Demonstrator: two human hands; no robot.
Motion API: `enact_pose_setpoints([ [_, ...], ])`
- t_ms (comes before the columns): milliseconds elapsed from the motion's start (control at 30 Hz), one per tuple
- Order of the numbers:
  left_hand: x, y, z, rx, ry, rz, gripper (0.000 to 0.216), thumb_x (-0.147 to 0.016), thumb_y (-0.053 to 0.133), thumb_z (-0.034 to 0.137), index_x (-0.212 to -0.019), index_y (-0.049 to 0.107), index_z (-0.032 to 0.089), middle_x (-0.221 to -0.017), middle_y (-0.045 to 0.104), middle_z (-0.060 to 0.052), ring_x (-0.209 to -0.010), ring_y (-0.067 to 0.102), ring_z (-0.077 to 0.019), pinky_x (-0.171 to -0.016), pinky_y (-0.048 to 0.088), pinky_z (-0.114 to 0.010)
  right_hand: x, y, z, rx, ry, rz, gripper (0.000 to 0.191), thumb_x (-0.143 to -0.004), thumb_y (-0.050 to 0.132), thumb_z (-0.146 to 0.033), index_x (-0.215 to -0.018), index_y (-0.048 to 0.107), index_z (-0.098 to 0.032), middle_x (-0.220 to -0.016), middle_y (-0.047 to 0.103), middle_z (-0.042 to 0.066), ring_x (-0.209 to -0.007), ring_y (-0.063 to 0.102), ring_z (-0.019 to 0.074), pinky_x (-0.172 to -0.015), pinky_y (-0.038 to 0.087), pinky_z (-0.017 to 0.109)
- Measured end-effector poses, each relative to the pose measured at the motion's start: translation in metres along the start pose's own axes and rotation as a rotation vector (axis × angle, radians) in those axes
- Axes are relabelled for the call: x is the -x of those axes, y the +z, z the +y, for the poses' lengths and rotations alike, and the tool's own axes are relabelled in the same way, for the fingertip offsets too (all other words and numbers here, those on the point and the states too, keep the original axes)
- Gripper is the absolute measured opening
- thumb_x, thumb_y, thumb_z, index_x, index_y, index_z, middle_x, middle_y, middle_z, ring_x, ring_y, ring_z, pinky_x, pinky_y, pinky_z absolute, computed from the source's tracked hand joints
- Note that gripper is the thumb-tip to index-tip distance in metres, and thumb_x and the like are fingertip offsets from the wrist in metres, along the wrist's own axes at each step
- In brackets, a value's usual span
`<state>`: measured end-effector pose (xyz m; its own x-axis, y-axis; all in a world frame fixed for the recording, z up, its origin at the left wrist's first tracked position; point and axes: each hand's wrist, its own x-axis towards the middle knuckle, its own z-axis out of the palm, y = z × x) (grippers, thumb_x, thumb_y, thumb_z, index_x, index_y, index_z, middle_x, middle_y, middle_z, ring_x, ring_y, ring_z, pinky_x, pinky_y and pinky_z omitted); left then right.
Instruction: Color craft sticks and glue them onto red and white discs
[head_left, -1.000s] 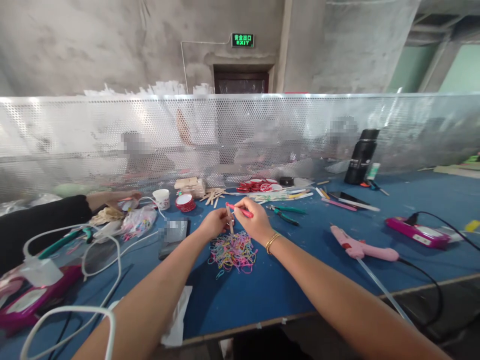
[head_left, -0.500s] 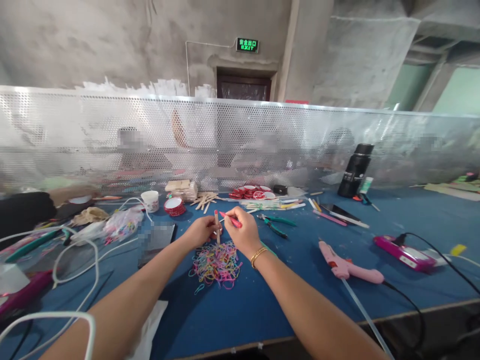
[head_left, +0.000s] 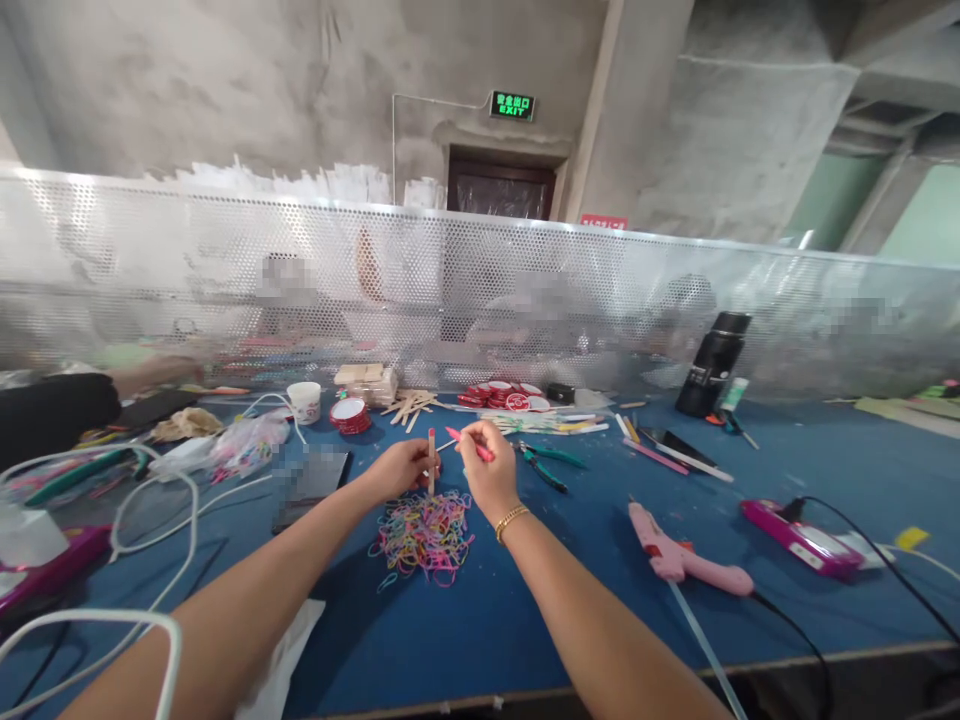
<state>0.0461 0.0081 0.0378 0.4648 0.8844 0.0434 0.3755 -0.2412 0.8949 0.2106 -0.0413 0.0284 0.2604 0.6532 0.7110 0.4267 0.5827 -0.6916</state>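
Observation:
My left hand (head_left: 405,468) pinches a wooden craft stick (head_left: 432,452) that stands upright, its top end coloured red. A pink-red marker (head_left: 482,452) sits in the closed fingers of my right hand (head_left: 493,475). Its tip points left at the stick, with a small gap between them. Below both hands lies a loose pile of coloured rubber bands (head_left: 424,540) on the blue tabletop (head_left: 450,640). The lower end of the stick reaches the back edge of the pile; whether it touches, I cannot tell.
Teal-handled pliers (head_left: 551,465) and a pink glue gun (head_left: 686,562) lie to the right, before a black bottle (head_left: 712,365). Craft sticks (head_left: 411,405), red-edged discs (head_left: 350,415) and a paper cup (head_left: 304,402) stand behind. White cables (head_left: 191,500) loop at left, near another person's dark sleeve (head_left: 56,415).
My right hand has drawn the marker slightly away from the stick's red end, to the right. The stick stays in my left hand. The camera view has shifted a little.

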Motion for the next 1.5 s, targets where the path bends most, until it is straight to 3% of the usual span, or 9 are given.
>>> enact_pose_setpoints([
  [167, 0.004, 0.000, 0.006, 0.043, -0.039, 0.035, 0.024, -0.070, 0.064, 0.038, -0.079, 0.056, 0.017, -0.072, 0.068, -0.002, -0.056, 0.059, -0.0131, -0.047, 0.039, -0.021, 0.003, 0.006, -0.010, 0.130, -0.163, -0.052, 0.017, -0.089, 0.051, -0.026, -0.092, 0.067, -0.022, -0.082, 0.071, 0.002, -0.076, 0.063, 0.0173, -0.077, 0.045, 0.029],
  [267, 0.007, -0.001, 0.010, 0.045, -0.033, 0.028, 0.022, -0.071, 0.064, 0.036, -0.079, 0.056, 0.017, -0.069, 0.066, -0.001, -0.057, 0.060, -0.0137, -0.049, 0.041, -0.022, 0.005, 0.008, -0.013, 0.172, -0.187, -0.044, 0.013, -0.084, 0.056, -0.023, -0.091, 0.067, -0.022, -0.083, 0.072, 0.002, -0.080, 0.064, 0.0189, -0.083, 0.044, 0.032],
  [467, 0.005, 0.000, 0.008, -0.015, -0.044, 0.051, 0.020, -0.076, 0.062, 0.036, -0.084, 0.057, 0.018, -0.075, 0.068, -0.002, -0.059, 0.063, -0.0152, -0.051, 0.047, -0.024, 0.003, 0.009, -0.005, 0.151, -0.131, -0.044, 0.009, -0.084, 0.055, -0.023, -0.083, 0.063, -0.023, -0.073, 0.068, 0.000, -0.069, 0.061, 0.0166, -0.073, 0.046, 0.028],
  [667, 0.000, 0.004, -0.004, 0.023, -0.084, 0.032, 0.017, -0.082, 0.055, 0.035, -0.077, 0.056, 0.019, -0.066, 0.066, -0.001, -0.055, 0.063, -0.0143, -0.050, 0.047, -0.023, 0.003, 0.008, 0.002, 0.109, -0.110, -0.053, 0.005, -0.083, 0.057, -0.024, -0.079, 0.059, -0.023, -0.071, 0.064, 0.000, -0.066, 0.059, 0.0159, -0.066, 0.047, 0.026],
  [1000, -0.007, -0.002, -0.020, -0.076, 0.024, 0.054, 0.021, -0.080, 0.056, 0.037, -0.075, 0.061, 0.018, -0.069, 0.067, -0.002, -0.057, 0.062, -0.0141, -0.045, 0.042, -0.021, 0.006, 0.005, -0.002, 0.067, -0.105, -0.075, 0.011, -0.087, 0.054, -0.028, -0.081, 0.061, -0.022, -0.073, 0.065, 0.002, -0.073, 0.062, 0.0180, -0.071, 0.049, 0.029],
  [1500, -0.003, 0.002, -0.015, -0.011, -0.029, 0.082, 0.023, -0.079, 0.061, 0.041, -0.076, 0.059, 0.018, -0.070, 0.067, -0.001, -0.060, 0.062, -0.0136, -0.050, 0.046, -0.021, 0.008, 0.008, -0.002, 0.092, -0.140, -0.154, 0.012, -0.089, 0.052, -0.028, -0.082, 0.060, -0.022, -0.075, 0.066, 0.002, -0.072, 0.061, 0.0172, -0.068, 0.046, 0.027],
])
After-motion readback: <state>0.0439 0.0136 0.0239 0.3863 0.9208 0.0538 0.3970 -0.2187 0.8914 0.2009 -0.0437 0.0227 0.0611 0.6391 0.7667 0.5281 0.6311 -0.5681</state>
